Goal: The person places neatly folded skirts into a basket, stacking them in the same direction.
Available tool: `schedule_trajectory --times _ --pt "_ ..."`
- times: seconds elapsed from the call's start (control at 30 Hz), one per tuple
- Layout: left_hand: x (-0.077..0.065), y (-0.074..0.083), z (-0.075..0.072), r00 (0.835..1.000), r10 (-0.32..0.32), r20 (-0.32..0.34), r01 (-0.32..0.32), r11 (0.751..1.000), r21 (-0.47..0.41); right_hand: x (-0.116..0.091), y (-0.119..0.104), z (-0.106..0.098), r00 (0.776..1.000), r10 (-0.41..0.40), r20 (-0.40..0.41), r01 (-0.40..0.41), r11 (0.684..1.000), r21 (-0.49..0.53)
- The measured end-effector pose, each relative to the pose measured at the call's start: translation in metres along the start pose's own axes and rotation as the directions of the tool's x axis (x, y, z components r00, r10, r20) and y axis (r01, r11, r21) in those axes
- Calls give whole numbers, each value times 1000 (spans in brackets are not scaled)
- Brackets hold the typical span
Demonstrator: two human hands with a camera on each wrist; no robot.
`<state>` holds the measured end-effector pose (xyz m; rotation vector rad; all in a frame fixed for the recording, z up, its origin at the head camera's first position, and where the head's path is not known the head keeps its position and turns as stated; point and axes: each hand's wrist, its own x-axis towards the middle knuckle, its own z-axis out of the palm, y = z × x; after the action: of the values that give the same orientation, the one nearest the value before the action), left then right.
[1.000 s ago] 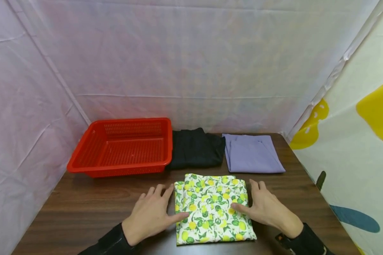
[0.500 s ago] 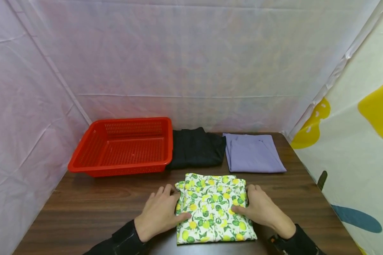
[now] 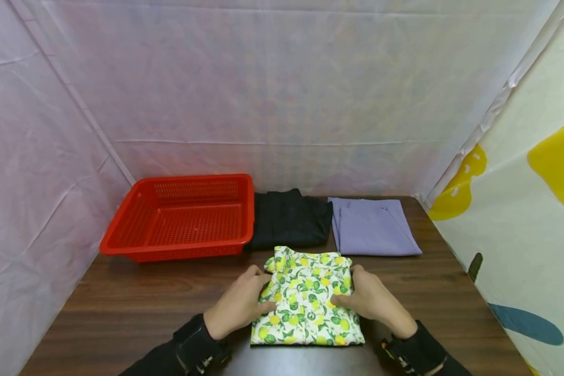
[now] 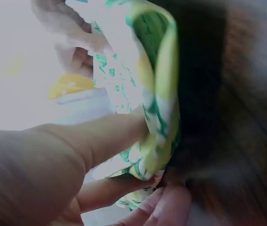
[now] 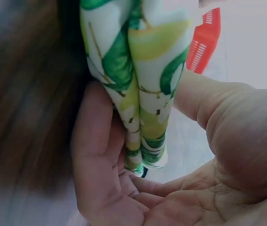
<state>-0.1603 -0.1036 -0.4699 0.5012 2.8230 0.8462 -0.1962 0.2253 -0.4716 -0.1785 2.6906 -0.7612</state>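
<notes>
A folded white cloth with a lemon print lies level between my two hands in the head view, its layers stacked thick. My left hand grips its left edge, thumb on top and fingers curled beneath, as the left wrist view of the cloth also shows. On the opposite edge my right hand holds it the same way; in the right wrist view the fingers reach under the folded cloth. Its near edge seems slightly off the table.
A red plastic basket stands at the back left of the brown wooden table. Beside it lie a folded black cloth and a folded lilac cloth. A white fabric wall closes off the back.
Both hands have come in from beside the lemon-print cloth and taken hold of its edges. The cloth has shifted a little left and away from me, its back edge bunching slightly.
</notes>
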Motion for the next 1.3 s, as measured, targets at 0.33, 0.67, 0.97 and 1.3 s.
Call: schedule_trajectory --times 0.33,0.67,0.97,1.3 --pt "18 -4 -3 992 -115 46 121 982 -146 16 -11 -4 999 -32 43 33 999 -21" --pt "24 -11 -7 977 -194 92 210 955 -209 30 -13 -23 980 -84 183 91 995 -31" --pt "24 -15 -7 978 -189 83 204 947 -249 42 -8 -33 961 -107 255 85 992 98" --pt "21 -19 -7 992 -116 44 124 948 -295 51 -2 -32 973 -99 210 73 990 124"
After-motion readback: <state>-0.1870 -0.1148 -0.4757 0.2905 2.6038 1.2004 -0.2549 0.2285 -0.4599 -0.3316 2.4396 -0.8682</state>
